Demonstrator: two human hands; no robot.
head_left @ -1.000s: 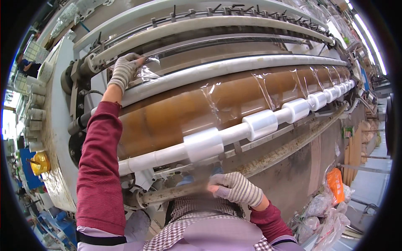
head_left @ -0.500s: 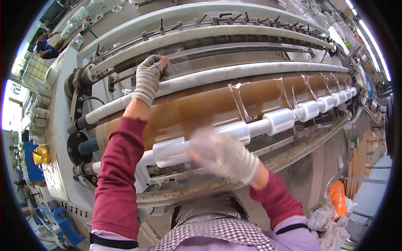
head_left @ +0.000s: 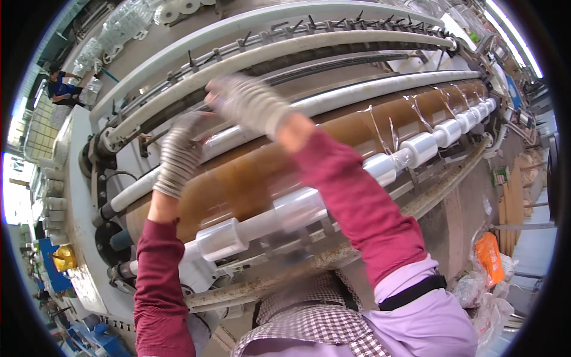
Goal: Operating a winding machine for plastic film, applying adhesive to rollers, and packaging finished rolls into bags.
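My left hand (head_left: 181, 149), in a striped grey-white glove with bare fingertips, is raised over the left part of the white roller (head_left: 333, 98). Its fingertips are blurred; whether film is between them I cannot tell. Close beside it, my right hand (head_left: 250, 106), gloved alike, reaches across the machine, smeared by motion. Below both hands lies a wide brown roller (head_left: 238, 184) with clear film over it, gathered into strands farther right. Along its near side runs a shaft bearing several rolls of clear plastic film (head_left: 221, 239); my right forearm hides part of this row.
A long worn bar (head_left: 267, 288) crosses in front of my checked apron. Behind the rollers is a rail with black levers (head_left: 244, 40). A yellow container (head_left: 64, 259) stands at left, an orange bag (head_left: 489, 260) at right. Another person (head_left: 59, 88) is at far left.
My right hand has moved from the film rolls up and left, beside my left hand. My left hand is lower and farther left. The view has shifted slightly.
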